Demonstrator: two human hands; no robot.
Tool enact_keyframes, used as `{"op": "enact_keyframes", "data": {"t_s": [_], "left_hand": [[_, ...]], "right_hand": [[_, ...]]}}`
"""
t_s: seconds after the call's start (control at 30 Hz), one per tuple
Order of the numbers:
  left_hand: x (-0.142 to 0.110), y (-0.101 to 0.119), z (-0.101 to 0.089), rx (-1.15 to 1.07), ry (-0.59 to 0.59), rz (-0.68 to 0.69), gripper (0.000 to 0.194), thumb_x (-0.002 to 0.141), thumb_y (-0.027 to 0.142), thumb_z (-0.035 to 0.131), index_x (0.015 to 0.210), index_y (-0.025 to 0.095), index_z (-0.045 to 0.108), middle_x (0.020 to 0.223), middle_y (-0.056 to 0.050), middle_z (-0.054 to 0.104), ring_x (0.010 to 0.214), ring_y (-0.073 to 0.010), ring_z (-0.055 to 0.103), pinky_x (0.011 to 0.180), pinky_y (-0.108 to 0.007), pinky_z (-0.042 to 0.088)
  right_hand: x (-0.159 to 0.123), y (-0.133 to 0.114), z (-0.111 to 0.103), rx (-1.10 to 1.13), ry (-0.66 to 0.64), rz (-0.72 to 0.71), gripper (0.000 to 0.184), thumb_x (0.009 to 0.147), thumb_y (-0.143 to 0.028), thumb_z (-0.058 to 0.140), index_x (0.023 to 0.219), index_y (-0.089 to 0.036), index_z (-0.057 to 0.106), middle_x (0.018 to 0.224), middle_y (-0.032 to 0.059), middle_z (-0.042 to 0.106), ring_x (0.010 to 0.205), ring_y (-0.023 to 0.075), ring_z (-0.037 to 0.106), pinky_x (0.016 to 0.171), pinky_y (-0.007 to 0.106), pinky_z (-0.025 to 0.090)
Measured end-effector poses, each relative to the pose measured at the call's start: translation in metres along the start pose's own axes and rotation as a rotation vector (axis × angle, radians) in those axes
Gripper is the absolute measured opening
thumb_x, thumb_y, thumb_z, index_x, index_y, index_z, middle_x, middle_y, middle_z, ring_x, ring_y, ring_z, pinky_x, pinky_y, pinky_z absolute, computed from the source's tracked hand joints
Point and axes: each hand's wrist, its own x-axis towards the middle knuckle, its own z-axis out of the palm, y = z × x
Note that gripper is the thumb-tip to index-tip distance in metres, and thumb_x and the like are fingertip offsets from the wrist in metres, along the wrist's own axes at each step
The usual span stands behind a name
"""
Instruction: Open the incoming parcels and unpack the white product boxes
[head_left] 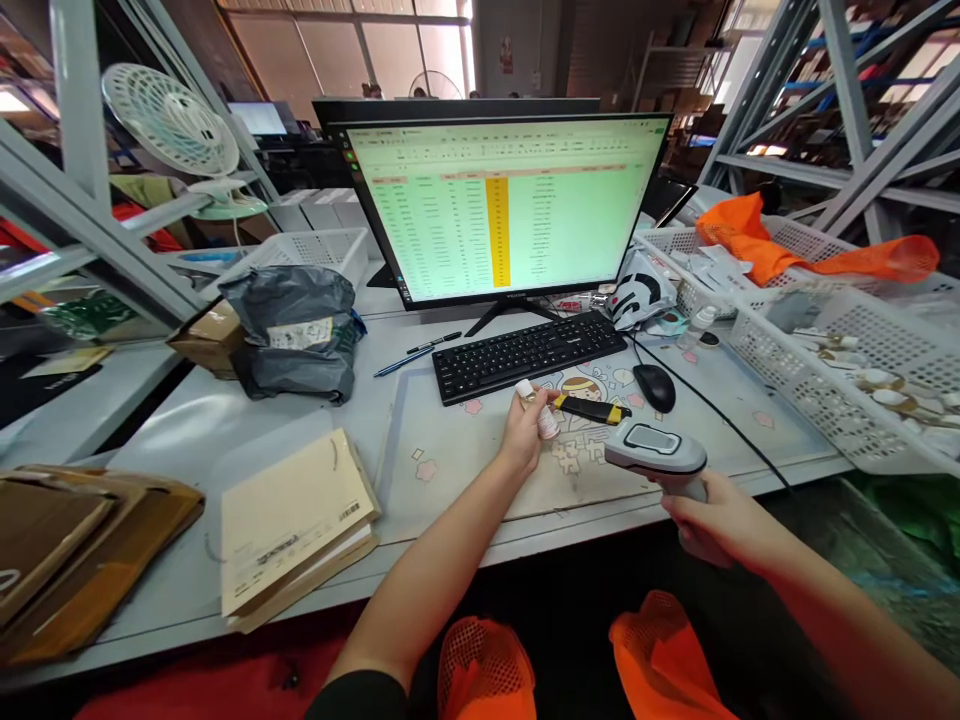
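My left hand point(523, 432) is closed around a small white-capped bottle point(548, 424) with a pale printed label, held over the desk mat just in front of the keyboard point(529, 352). My fingers cover the bottle's middle. In my right hand point(709, 520) is a grey barcode scanner point(655, 448), gripped by its handle, its head pointing left toward the bottle. Between the two hands a yellow-and-black utility knife point(592, 409) lies on the mat. A black mouse point(655, 387) rests behind the scanner.
A monitor point(435, 230) displaying a spreadsheet stands at the back. Left are a grey plastic parcel point(300, 335), a cardboard mailer point(292, 520) and brown boxes point(82, 560). Right are white perforated baskets point(795, 370), one with orange mesh point(757, 240). The scanner's or mouse's black cable point(712, 405) crosses the mat.
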Motion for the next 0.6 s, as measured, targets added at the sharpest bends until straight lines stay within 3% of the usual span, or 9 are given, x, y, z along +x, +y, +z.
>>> {"op": "enact_keyframes", "data": {"t_s": [0.3, 0.37, 0.43, 0.5, 0.6], "left_hand": [[0.002, 0.002, -0.001, -0.026, -0.003, 0.023, 0.045, 0.077, 0.041, 0.086, 0.099, 0.021, 0.053, 0.093, -0.003, 0.074, 0.099, -0.0182, 0.07, 0.094, -0.032, 0.05], [0.003, 0.002, -0.002, -0.013, 0.011, 0.011, 0.046, 0.075, 0.042, 0.087, 0.1, 0.022, 0.053, 0.091, -0.002, 0.074, 0.097, -0.0176, 0.07, 0.092, -0.031, 0.05], [0.004, 0.002, -0.003, 0.012, 0.02, -0.004, 0.049, 0.074, 0.045, 0.087, 0.1, 0.022, 0.053, 0.087, -0.002, 0.073, 0.092, -0.0176, 0.07, 0.088, -0.031, 0.051], [0.006, 0.001, -0.004, 0.041, 0.015, -0.016, 0.053, 0.072, 0.05, 0.088, 0.1, 0.021, 0.053, 0.08, 0.0, 0.071, 0.085, -0.0182, 0.07, 0.083, -0.032, 0.052], [0.005, 0.0, -0.005, 0.075, -0.004, -0.016, 0.059, 0.066, 0.054, 0.091, 0.099, 0.021, 0.055, 0.073, 0.002, 0.067, 0.078, -0.0178, 0.068, 0.077, -0.031, 0.052]], "right_hand": [[-0.013, 0.006, -0.006, 0.049, 0.026, 0.01, 0.04, 0.078, -0.054, 0.073, 0.084, -0.023, 0.049, 0.05, -0.0059, 0.05, 0.029, 0.0118, 0.038, 0.032, 0.022, 0.022], [-0.01, 0.007, -0.017, -0.006, 0.102, -0.031, 0.041, 0.078, -0.055, 0.075, 0.091, -0.022, 0.055, 0.053, -0.0033, 0.056, 0.035, 0.0145, 0.046, 0.035, 0.024, 0.03], [0.004, 0.008, -0.044, -0.09, 0.245, -0.112, 0.046, 0.077, -0.055, 0.078, 0.102, -0.02, 0.061, 0.063, 0.0024, 0.066, 0.05, 0.0203, 0.06, 0.044, 0.028, 0.044], [0.028, 0.012, -0.084, -0.169, 0.387, -0.149, 0.047, 0.077, -0.055, 0.079, 0.105, -0.019, 0.065, 0.077, 0.0108, 0.073, 0.067, 0.0274, 0.069, 0.056, 0.034, 0.053], [0.072, 0.02, -0.151, -0.364, 0.62, -0.169, 0.04, 0.078, -0.057, 0.076, 0.085, -0.018, 0.069, 0.081, 0.0195, 0.073, 0.07, 0.0353, 0.071, 0.057, 0.043, 0.053]]}}
